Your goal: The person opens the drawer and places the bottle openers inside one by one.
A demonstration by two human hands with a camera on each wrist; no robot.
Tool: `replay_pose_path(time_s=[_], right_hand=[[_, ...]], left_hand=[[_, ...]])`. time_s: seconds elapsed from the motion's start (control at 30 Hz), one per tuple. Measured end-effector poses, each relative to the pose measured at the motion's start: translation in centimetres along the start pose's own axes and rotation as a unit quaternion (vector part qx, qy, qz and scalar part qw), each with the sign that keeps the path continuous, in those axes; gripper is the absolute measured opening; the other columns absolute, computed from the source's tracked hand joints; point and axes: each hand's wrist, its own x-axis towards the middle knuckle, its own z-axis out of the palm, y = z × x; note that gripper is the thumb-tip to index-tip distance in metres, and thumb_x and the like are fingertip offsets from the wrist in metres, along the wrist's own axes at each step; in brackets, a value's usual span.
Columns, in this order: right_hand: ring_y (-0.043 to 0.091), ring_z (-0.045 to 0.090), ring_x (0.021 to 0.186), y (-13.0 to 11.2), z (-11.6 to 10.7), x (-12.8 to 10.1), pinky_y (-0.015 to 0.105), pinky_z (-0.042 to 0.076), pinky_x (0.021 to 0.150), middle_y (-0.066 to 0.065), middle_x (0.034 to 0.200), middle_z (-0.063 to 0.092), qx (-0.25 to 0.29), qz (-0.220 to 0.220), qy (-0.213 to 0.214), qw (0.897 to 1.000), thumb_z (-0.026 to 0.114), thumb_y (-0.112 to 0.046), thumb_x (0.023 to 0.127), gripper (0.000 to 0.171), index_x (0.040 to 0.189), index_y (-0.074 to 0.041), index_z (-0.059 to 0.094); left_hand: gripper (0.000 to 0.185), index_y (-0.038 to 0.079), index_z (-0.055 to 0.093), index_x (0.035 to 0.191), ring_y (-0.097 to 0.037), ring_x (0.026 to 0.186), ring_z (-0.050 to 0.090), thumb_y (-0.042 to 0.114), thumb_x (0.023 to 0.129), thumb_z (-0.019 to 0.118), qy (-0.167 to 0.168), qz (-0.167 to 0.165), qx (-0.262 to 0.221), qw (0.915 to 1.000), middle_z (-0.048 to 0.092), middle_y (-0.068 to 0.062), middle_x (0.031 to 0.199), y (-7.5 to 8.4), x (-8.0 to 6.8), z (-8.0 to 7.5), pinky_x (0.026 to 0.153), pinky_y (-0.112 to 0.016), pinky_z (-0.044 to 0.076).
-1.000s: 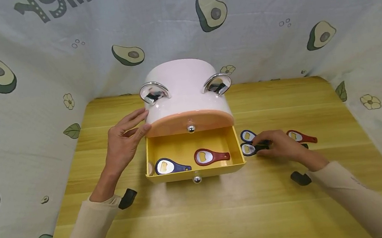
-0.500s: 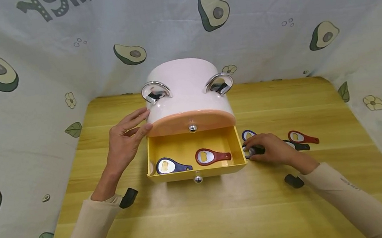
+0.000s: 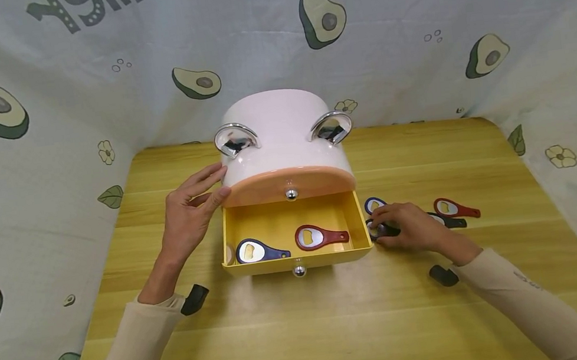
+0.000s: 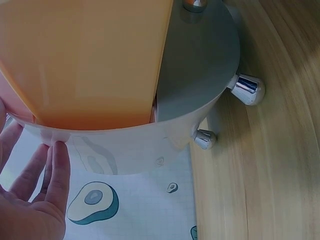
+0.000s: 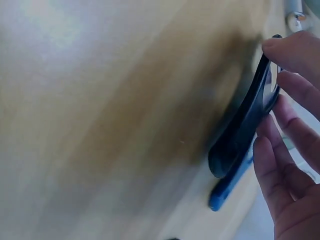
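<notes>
Steadying the white drawer box (image 3: 281, 139) at the 12 o'clock side of the desk (image 3: 305, 326): left hand (image 3: 188, 215) resting with straight fingers (image 4: 56, 172) against the box's left wall, unchanged from a second ago. Pinching a black bottle opener (image 3: 386, 229) just right of the open yellow drawer (image 3: 294, 227): right hand (image 3: 406, 226), fingers (image 5: 295, 55) curled round the opener's edge and tipping it up off the desk in the wrist view. Having slid a little toward 9 o'clock over the last second, closer to the drawer's right wall. Lying inside the drawer: a blue opener (image 3: 256, 251) and a red opener (image 3: 319, 236). Waiting on the desk at 3 o'clock: another blue opener (image 3: 374, 204), a red one (image 3: 454, 208) and a black one (image 3: 450, 222). Suggesting a lift just beginning, the opener not yet in the drawer.
</notes>
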Motion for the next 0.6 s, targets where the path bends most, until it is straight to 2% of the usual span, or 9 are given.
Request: replay_pose_path(time_s=[0.2,0.43,0.6], right_hand=[[0.027,0.068,0.101,-0.4,-1.1,-0.3,0.05,0.06,0.087,0.009,0.115,0.071,0.008,0.001,0.034,0.999,0.086,-0.019,0.079,0.023,0.099,-0.013,0.079],[0.027,0.068,0.097,-1.7,-3.7,-0.6,0.049,0.061,0.081,0.011,0.114,0.071,-0.004,-0.008,0.065,0.998,0.086,-0.012,0.077,0.025,0.1,-0.011,0.079],[0.024,0.068,0.091,-2.9,-5.6,-0.4,0.045,0.062,0.075,0.009,0.112,0.071,-0.012,-0.019,0.08,0.997,0.088,-0.011,0.074,0.026,0.098,-0.01,0.079]], left_hand=[[0.039,0.014,0.066,0.133,-0.019,0.132,0.055,0.015,0.094,0.071,-0.002,0.002,-0.004,1.0,0.06,-0.002,0.142,0.0,0.0,0.0,0.099,-0.032,0.054],[0.039,0.014,0.066,0.133,-0.018,0.133,0.055,0.015,0.094,0.071,-0.004,0.002,-0.008,1.0,0.06,-0.002,0.142,0.0,0.0,0.0,0.099,-0.032,0.054],[0.04,0.014,0.066,0.134,-0.019,0.133,0.055,0.015,0.094,0.071,-0.005,0.004,-0.008,1.0,0.059,-0.003,0.143,0.0,0.0,0.0,0.099,-0.035,0.054]])
